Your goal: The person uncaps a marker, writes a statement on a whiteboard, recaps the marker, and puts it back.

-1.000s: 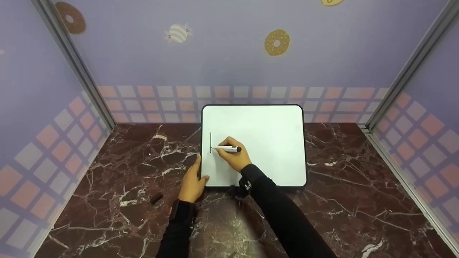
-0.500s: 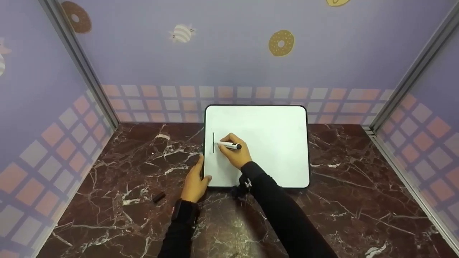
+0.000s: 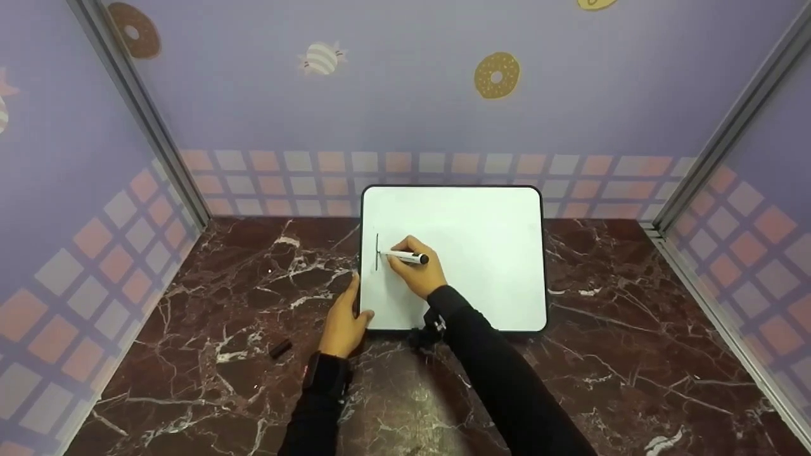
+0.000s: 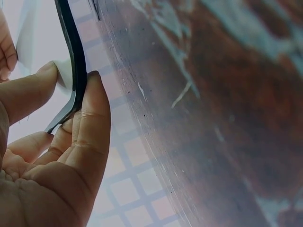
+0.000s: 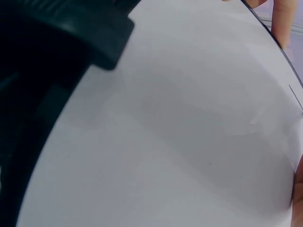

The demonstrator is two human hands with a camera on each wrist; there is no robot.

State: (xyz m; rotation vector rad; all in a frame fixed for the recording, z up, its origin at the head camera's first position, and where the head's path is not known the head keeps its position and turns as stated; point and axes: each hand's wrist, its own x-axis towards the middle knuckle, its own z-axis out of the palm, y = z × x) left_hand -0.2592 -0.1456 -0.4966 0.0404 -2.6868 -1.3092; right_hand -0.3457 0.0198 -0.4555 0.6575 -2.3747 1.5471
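Note:
A white dry-erase board [image 3: 481, 253] with a black rim leans up near the back wall. My left hand [image 3: 344, 323] grips its lower left edge; in the left wrist view the thumb [image 4: 35, 90] lies on the front face and the fingers [image 4: 94, 123] come around the rim. Between thumb and fingers, my right hand [image 3: 418, 269] pinches a white marker [image 3: 405, 256] with a black end. Its tip is at a thin upright black line [image 3: 377, 244] on the board's left side, around the line's middle. The right wrist view shows only a sliver of that hand [image 5: 298, 198].
A small black marker cap [image 3: 280, 348] lies on the dark red marbled tabletop [image 3: 209, 392], left of the left forearm. Purple walls [image 3: 405, 114] with metal corner posts [image 3: 136, 107] enclose the table at the back and sides.
The marker tip has moved up from the line's lower part to about its middle. My left hand keeps its hold on the board. The head view has shifted slightly.

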